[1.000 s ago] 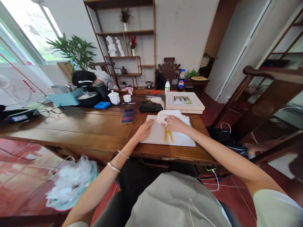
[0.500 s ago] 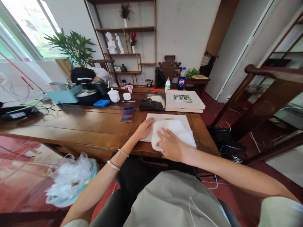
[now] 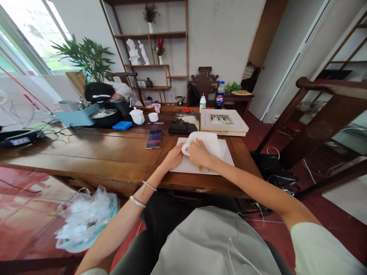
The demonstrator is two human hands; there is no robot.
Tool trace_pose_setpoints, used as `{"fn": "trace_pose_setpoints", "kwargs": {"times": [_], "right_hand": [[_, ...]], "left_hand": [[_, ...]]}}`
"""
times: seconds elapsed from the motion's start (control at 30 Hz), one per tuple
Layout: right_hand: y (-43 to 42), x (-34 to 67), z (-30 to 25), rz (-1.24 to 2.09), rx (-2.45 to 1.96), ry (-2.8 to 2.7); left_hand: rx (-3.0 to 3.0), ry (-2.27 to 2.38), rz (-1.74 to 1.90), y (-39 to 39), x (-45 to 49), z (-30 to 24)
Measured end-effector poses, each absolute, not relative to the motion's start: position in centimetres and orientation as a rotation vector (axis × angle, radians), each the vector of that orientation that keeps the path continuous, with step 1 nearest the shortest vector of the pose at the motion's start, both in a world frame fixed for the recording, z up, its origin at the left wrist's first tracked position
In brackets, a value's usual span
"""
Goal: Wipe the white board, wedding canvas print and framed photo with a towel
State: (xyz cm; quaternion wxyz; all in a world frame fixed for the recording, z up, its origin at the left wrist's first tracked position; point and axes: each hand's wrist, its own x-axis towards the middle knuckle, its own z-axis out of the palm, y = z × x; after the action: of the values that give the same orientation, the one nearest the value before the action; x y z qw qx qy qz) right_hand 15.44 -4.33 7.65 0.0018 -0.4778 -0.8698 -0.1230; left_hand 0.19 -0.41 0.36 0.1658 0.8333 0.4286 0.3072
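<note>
A white flat board (image 3: 226, 156) lies on the wooden desk (image 3: 114, 152) in front of me. My right hand (image 3: 199, 152) is closed on a white cloth (image 3: 208, 140) and presses it onto the far part of the board. A bit of a yellow mark (image 3: 200, 168) shows just under my right wrist. My left hand (image 3: 173, 157) rests flat, fingers stretched, on the board's left edge, touching the cloth's corner. A phone (image 3: 154, 138) lies just left of the board.
Behind the board lie a framed picture (image 3: 223, 121) and a dark book (image 3: 185, 123). Bottles (image 3: 220, 94), a teapot (image 3: 137, 116), a pot (image 3: 106, 116) and cables (image 3: 54, 131) fill the desk's back and left. A bin with plastic (image 3: 86, 217) stands on the floor at left. A wooden chair arm (image 3: 329, 88) is at right.
My right hand has wiped the cloth from the far part of the board down to its near edge and back up again. The left hand has stayed on the board's left edge.
</note>
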Motion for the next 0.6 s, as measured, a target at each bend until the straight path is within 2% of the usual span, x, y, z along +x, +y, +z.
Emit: {"fn": "trace_pose_setpoints", "kwargs": {"times": [0.17,0.3,0.6], "right_hand": [[-10.8,14.7,7.4,-0.442,-1.214,-2.846],[-12.3,15.9,7.5,-0.341,-1.066,-2.878],[-3.2,18.6,9.4,-0.035,-1.553,-2.636]], "left_hand": [[2.375,1.215,0.866,-0.1,0.0,0.1],[2.360,1.257,0.870,-0.1,0.2,0.0],[2.401,1.261,0.908,-0.1,0.3,-0.3]]}}
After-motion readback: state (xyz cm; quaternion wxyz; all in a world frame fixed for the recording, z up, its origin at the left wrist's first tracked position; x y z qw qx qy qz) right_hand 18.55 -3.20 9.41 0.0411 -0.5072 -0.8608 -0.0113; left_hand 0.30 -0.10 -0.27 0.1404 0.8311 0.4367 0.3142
